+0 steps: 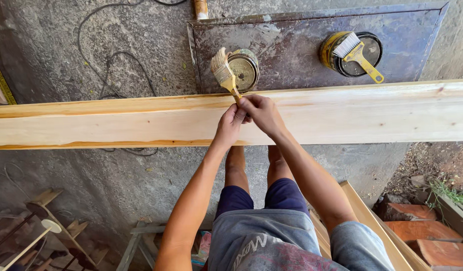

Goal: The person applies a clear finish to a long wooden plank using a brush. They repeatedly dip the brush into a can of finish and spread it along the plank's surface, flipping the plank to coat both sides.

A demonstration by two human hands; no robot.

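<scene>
A long pale wooden plank (116, 123) runs across the view from left to right. My right hand (261, 113) grips the yellow handle of a paintbrush (222, 71) whose worn bristles point up and away, above the plank's far edge. My left hand (230, 124) touches the same handle just below, fingers pinched around it, resting over the plank. Behind the brush stands a small open tin (244, 68) on a metal sheet (292, 50).
A second yellow-rimmed tin (364, 52) with a wide white-bristled brush (356, 50) laid across it stands on the sheet at the right. A black cable (111, 55) loops over the concrete floor. Wooden frames lie lower left, bricks (422, 231) lower right.
</scene>
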